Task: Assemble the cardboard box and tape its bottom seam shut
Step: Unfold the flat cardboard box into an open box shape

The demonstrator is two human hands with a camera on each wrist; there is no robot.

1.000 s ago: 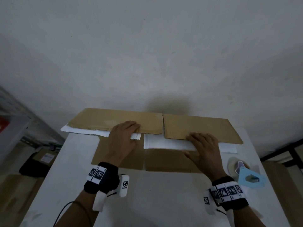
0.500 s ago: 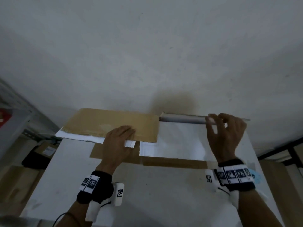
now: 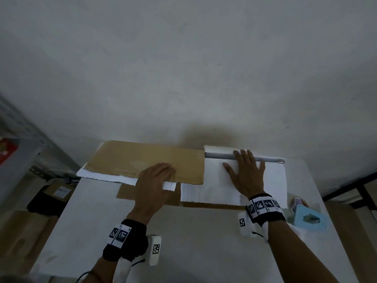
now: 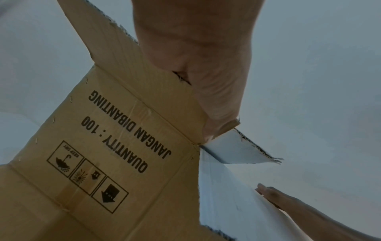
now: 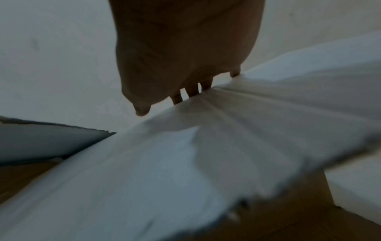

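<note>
The flattened cardboard box (image 3: 146, 160) lies on the tabletop (image 3: 183, 231), where the left hand (image 3: 155, 180), fingers flat, pins its brown flap while the right hand (image 3: 246, 172), fingers spread, presses the white flap (image 3: 273, 180) open.

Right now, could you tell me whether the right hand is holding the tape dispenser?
No, the right hand lies flat on the white flap; the tape dispenser sits untouched beside it.

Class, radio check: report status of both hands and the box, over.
Left hand flat on brown flap. Right hand flat on white flap. Box unassembled, untaped. Tape dispenser idle at right.
</note>
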